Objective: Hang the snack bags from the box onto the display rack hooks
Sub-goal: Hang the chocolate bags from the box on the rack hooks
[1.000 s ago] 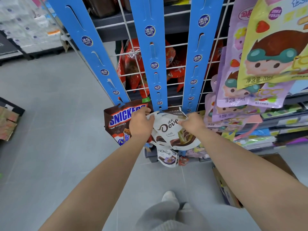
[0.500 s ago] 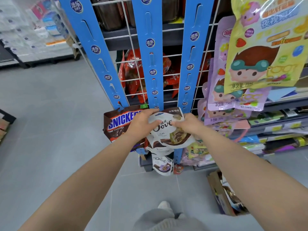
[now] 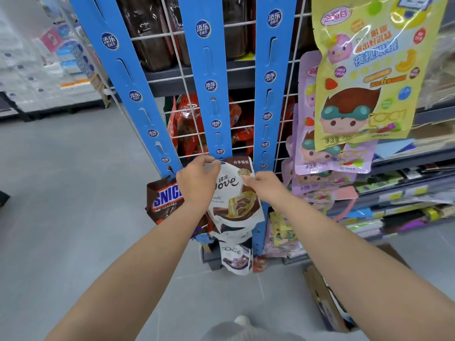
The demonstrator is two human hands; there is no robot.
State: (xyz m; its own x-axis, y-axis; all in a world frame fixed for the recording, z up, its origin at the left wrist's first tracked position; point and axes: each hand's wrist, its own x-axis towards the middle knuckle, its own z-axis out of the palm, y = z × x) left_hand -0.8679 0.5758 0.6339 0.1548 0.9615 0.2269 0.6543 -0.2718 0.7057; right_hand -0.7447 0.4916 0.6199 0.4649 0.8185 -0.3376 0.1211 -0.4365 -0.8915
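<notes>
Both forearms (image 3: 138, 262) are bare; below show grey trousers (image 3: 248, 333) and a white shoe (image 3: 242, 319).

Single head-worn wide-angle view, facing forward and down; close to the display rack (image 3: 211, 70), filling the upper frame; floor (image 3: 73, 217) and shoe (image 3: 242, 320) along the bottom edge

You are standing on a grey tiled floor (image 3: 73, 217), its seams faint under even, soft light. Ahead and to your right is dark grey shelving (image 3: 406, 159) with price labels (image 3: 391, 196) along its edges. Far to your left, a dark-based shelf unit (image 3: 61, 108) carries blurred pale packages.
</notes>
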